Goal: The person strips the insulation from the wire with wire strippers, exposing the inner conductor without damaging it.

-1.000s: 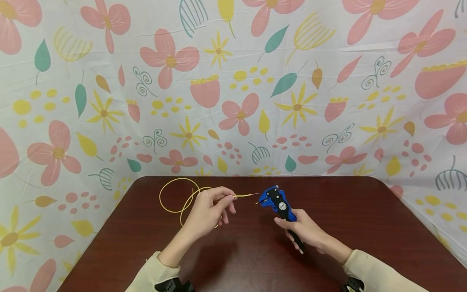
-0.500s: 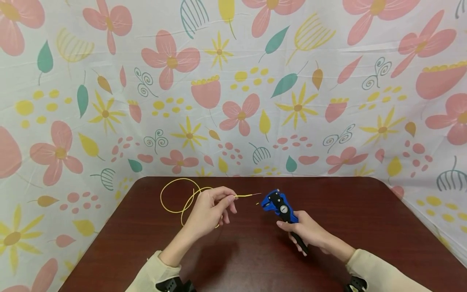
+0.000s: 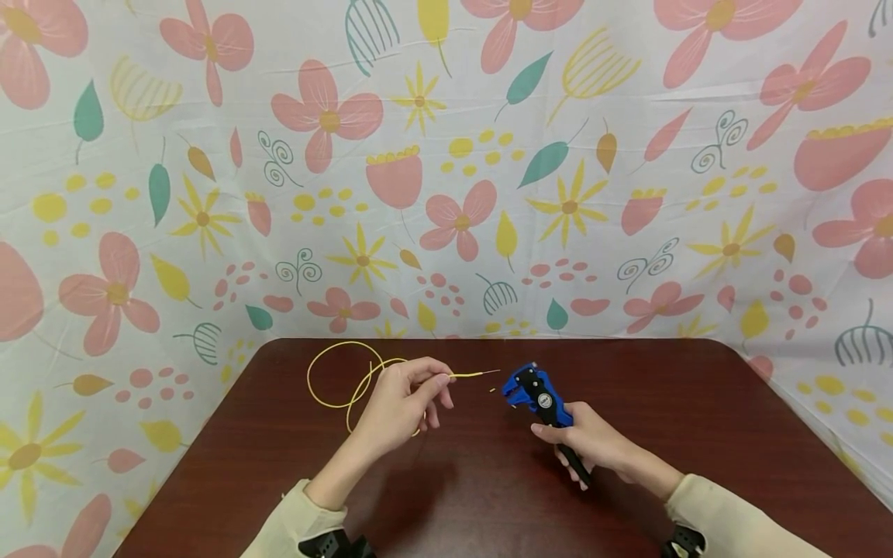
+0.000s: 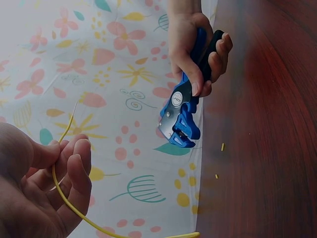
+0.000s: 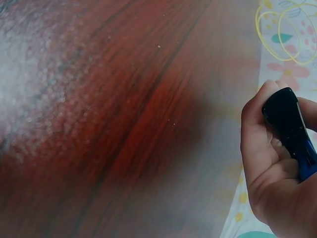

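Between thumb and fingertips, my left hand (image 3: 399,404) pinches a yellow wire (image 3: 463,376) near its end. Thin bare metal strands (image 3: 492,371) stick out past the yellow insulation, pointing right. The rest of the wire loops behind the hand. My right hand (image 3: 593,438) grips a blue and black wire stripper (image 3: 537,394) by its handles, tilted with its head up and left, a small gap away from the bare strands. In the left wrist view, the stripper's jaws look apart with no wire in them. Only the handle end (image 5: 285,114) shows in the right wrist view.
Short cut bits of yellow insulation (image 4: 223,147) lie on the dark red-brown wooden table (image 3: 474,480). A flowered cloth (image 3: 446,155) hangs behind the table's far edge.
The wire stripper and my right hand have moved slightly right and down, away from the wire's end. A small yellow bit has separated from the stripper's head. My left hand has stayed nearly still.
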### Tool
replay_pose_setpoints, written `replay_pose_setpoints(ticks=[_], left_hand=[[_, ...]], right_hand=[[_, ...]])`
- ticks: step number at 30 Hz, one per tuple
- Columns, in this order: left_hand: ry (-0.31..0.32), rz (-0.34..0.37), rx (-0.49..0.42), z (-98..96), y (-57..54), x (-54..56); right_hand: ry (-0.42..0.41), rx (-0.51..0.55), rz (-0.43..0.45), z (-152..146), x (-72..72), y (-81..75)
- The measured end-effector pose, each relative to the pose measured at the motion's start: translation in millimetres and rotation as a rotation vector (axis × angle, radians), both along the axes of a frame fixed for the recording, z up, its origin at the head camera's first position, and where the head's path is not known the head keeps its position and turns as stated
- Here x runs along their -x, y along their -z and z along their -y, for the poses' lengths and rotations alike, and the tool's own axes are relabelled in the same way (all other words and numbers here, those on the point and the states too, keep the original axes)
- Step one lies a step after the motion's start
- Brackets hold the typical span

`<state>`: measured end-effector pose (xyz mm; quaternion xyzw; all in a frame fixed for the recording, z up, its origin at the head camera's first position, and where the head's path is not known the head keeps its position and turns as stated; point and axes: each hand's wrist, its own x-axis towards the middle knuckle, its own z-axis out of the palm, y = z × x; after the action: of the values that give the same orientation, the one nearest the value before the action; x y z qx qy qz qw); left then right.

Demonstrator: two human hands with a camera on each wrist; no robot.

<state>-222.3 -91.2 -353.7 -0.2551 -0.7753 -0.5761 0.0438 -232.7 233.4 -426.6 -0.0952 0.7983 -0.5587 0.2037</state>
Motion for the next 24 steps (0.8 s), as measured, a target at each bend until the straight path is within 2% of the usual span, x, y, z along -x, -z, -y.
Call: replay_pose_setpoints(ticks=[6,19,24], left_hand=[[-0.002,-0.008,0.008,-0.2,-0.9,-0.4],[-0.005,-0.003,0.012,-0.5,-0.9,-0.7],[-0.004,0.000,0.009,-0.4,-1.1,-1.3]], right_hand=[[-0.017,0.031,0.017,-0.7,-1.0,-2.2],[-0.040,0.041,-0.028,-1.5,-4.2,-5.8],[-0.035,0.068,-0.011,-2.8,-4.8,-6.6]])
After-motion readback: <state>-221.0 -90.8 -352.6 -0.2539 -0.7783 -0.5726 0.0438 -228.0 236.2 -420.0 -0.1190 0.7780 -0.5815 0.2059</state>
